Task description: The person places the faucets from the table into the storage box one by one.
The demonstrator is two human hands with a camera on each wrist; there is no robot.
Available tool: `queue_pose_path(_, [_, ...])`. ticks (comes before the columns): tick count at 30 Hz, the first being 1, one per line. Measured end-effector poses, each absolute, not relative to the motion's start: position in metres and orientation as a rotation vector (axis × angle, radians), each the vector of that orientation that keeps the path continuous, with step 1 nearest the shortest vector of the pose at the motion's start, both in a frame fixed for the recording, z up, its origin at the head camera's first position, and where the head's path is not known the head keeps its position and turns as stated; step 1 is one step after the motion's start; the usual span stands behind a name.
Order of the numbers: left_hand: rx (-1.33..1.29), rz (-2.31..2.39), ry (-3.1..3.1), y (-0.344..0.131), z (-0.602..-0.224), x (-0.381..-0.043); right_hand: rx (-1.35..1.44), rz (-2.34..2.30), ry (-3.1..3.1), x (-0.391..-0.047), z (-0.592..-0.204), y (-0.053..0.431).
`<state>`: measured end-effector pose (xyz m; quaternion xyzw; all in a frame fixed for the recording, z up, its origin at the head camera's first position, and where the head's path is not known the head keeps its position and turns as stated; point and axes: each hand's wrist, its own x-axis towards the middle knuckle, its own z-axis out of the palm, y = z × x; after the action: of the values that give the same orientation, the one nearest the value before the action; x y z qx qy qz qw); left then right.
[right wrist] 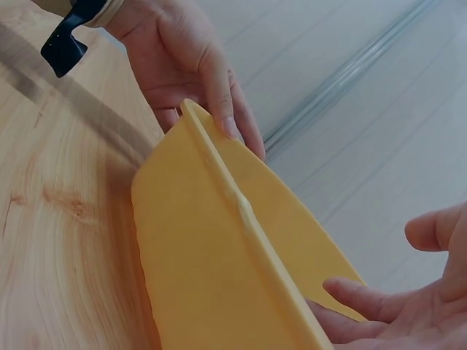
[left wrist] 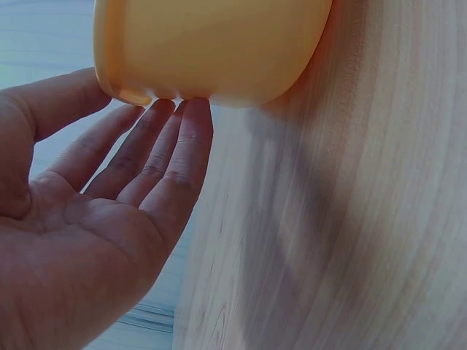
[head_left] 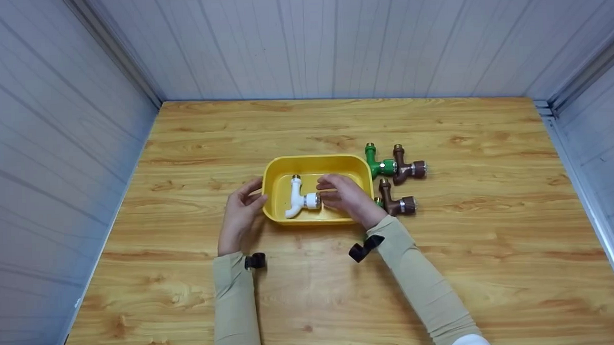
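Note:
A white plastic tap (head_left: 298,198) with a brass-coloured threaded end lies in the yellow plastic tub (head_left: 316,221). My left hand (head_left: 241,211) holds the tub's left end, thumb at the rim and fingertips against the outer wall; the left wrist view shows this hand (left wrist: 109,189) close to the wall. Over the tub's right part is my right hand (head_left: 346,195), its fingers loosely spread beside the white tap's knob. Thumb and fingers of that hand (right wrist: 408,299) stand apart in the right wrist view, where the tub wall (right wrist: 211,240) hides the tap.
Right of the tub lie a green tap (head_left: 378,162), a brown tap (head_left: 406,166) and another brown tap (head_left: 394,200). More green shows beside the right wrist, mostly hidden by it. Pale panels (head_left: 302,45) enclose the wooden table (head_left: 311,305) at the back and sides.

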<state>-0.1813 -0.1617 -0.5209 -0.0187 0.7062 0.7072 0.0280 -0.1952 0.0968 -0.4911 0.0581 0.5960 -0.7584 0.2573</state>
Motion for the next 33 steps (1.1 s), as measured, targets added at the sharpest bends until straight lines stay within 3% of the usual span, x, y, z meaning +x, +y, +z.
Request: queue_pose_path(33, [-0.047, 2.177, 2.196, -0.162, -0.521, -0.181, -0.041, -2.138, 1.584, -0.178, -0.464, 0.132])
